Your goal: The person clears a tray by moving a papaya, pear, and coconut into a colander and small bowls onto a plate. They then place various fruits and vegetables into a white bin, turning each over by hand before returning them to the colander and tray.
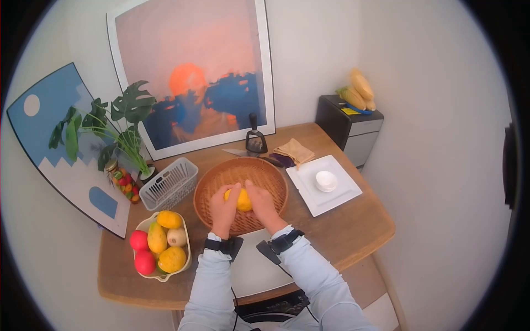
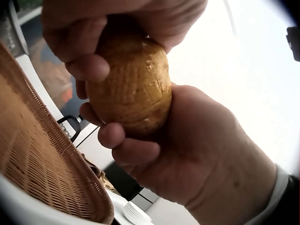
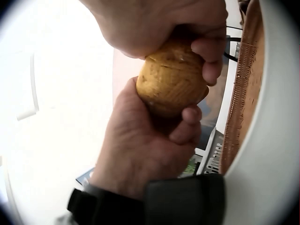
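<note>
Both hands hold one rounded yellow fruit (image 1: 243, 201) above the round wicker basket (image 1: 281, 194) in the head view. The left hand (image 1: 223, 209) grips its left side and the right hand (image 1: 263, 205) its right side. Close up in the left wrist view, the fruit (image 2: 133, 89) has a lined, wet-looking skin, with the left hand (image 2: 122, 21) above and the right hand (image 2: 192, 145) below, fingers curled around it. From the right wrist, the fruit (image 3: 171, 82) sits between the right hand (image 3: 161, 23) at the top and the left hand (image 3: 140, 143) underneath.
A fruit-filled cream basket (image 1: 188, 251) and a grey slatted basket (image 1: 171, 185) stand left. Right are a square white plate (image 1: 314, 203) with a small bowl (image 1: 326, 181), and a folded cloth (image 1: 295, 150). A knife (image 1: 236, 152) lies behind the wicker basket, beside a black-handled tool (image 1: 255, 138).
</note>
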### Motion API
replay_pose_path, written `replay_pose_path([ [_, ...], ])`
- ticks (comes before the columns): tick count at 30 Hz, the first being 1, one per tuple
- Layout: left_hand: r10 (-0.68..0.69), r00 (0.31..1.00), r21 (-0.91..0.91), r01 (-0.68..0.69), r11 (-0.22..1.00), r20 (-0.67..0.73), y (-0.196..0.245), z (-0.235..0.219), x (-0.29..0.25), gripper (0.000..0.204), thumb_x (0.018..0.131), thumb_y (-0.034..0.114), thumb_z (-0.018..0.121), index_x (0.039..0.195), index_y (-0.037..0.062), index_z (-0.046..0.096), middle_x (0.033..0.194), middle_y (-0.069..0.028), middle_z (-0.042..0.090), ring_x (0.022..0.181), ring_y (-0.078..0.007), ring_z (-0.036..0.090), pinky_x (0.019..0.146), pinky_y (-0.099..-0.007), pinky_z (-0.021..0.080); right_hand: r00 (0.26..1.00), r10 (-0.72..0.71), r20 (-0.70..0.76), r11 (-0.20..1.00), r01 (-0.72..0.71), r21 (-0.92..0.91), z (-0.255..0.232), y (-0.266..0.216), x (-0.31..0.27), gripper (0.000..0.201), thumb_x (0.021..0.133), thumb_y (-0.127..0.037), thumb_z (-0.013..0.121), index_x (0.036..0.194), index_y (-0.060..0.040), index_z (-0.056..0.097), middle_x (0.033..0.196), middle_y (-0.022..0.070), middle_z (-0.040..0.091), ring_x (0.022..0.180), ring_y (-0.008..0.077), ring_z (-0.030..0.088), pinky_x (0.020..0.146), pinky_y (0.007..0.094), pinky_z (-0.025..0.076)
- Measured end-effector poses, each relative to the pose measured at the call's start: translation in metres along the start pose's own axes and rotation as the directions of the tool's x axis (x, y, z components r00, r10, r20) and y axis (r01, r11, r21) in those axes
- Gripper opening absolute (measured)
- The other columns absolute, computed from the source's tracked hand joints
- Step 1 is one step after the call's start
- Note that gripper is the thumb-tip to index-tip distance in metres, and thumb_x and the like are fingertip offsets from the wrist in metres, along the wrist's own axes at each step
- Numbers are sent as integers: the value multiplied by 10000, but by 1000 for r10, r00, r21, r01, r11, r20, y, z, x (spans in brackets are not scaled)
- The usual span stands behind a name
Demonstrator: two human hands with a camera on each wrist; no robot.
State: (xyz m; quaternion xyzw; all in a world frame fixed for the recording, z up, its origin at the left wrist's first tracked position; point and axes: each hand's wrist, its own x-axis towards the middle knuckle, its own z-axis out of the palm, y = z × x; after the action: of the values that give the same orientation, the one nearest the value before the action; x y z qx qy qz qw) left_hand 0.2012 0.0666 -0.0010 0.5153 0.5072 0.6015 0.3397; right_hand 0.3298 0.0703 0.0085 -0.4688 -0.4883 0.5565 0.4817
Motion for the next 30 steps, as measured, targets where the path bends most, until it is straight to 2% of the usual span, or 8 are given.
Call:
replay_pose_path([
  [2,-124,992,5,124,992,-2,7,-1,-1,332,969,347,614,980,24,692,740,-41,630,510,-123,567,390,-239,395,951,-306,-52,931,287,-226,1,5,1,401,977,-376,570,1102,-6,657,972,168,693,853,324,685,693,392,547],
  [4,-302,953,-242,292,925,-4,4,-5,2,343,970,350,614,962,13,676,728,-46,626,498,-124,563,393,-241,400,607,-793,42,475,661,-581,6,17,4,433,1001,-406,524,1064,-3,667,912,174,689,778,290,686,610,384,535],
  [7,-253,967,-349,248,904,33,2,-6,2,368,971,368,614,938,5,656,731,-50,623,503,-128,565,389,-244,399,604,-797,-16,500,644,-579,13,18,5,417,1002,-393,526,1063,-3,661,889,169,683,782,304,680,654,391,538],
  [10,36,999,-54,-38,998,-38,-3,8,-2,387,983,384,598,935,5,655,756,-52,630,567,-130,579,438,-254,425,994,-88,-60,996,88,1,2,0,-1,397,974,-372,570,1124,-11,637,957,223,671,885,400,659,803,434,521],
  [11,152,987,98,-146,984,-55,-3,12,-3,392,990,388,591,938,6,657,767,-53,633,597,-130,585,465,-258,439,973,-216,-76,970,205,-131,1,2,0,403,972,-374,575,1121,-4,636,959,229,671,888,403,660,797,432,523],
  [16,-173,983,-222,156,963,-61,5,4,-1,329,998,328,599,983,4,660,831,-50,639,761,-127,594,675,-279,482,622,-783,21,527,681,-509,13,14,-1,453,980,-396,569,1119,31,631,968,240,683,862,399,673,803,423,520],
  [22,12,998,-381,-33,924,-56,-8,15,-1,298,974,261,648,1137,15,604,1013,-60,617,910,-131,593,775,-283,501,879,-474,-59,822,418,-387,10,20,5,522,1009,-459,477,1007,34,650,840,291,664,832,469,659,727,504,509],
  [30,-191,982,-698,137,703,1,-20,15,-1,302,1027,301,557,1229,77,536,1093,-58,592,1007,-146,594,848,-319,515,896,-440,58,582,333,-742,9,6,-5,547,1047,-444,365,963,2,671,837,296,662,816,469,652,693,539,491],
])
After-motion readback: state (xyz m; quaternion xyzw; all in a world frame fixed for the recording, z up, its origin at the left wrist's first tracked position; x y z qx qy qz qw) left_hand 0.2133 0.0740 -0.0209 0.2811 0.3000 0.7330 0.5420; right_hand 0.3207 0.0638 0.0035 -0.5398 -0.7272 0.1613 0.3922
